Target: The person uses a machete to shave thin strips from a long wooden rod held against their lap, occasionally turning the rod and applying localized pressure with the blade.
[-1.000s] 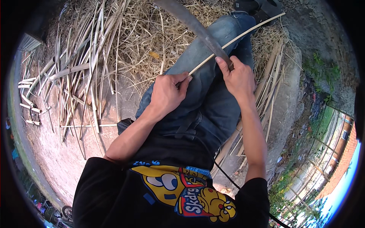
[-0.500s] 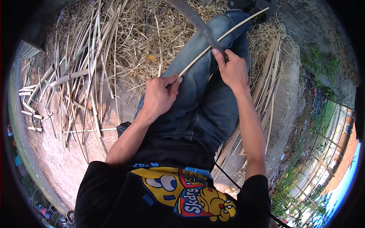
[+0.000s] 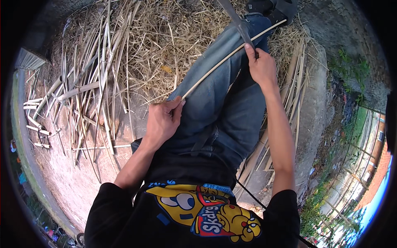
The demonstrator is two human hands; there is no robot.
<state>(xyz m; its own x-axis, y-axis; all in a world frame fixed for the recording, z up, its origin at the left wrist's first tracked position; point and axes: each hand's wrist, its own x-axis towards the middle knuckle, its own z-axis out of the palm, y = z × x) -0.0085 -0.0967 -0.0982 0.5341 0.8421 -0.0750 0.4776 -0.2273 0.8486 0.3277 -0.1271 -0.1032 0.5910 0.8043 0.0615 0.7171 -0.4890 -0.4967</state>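
A thin pale bamboo strip runs slantwise over my jeans-covered leg. My left hand pinches its near end between thumb and fingers. My right hand is closed around a dark long-bladed knife, the thumb pressed along it. The blade crosses the strip toward its far end and points away to the upper left. Whether the edge bites into the strip cannot be seen. The strip's far tip lies near my dark shoe.
Loose split strips lie heaped at the left, with several cut bamboo pieces beyond them. Pale shavings cover the ground ahead. More long strips lie along my right side. A black cord hangs by my shirt.
My left hand has drawn back toward me and left with the strip. My right hand and the knife have shifted right and slightly away, farther along the strip.
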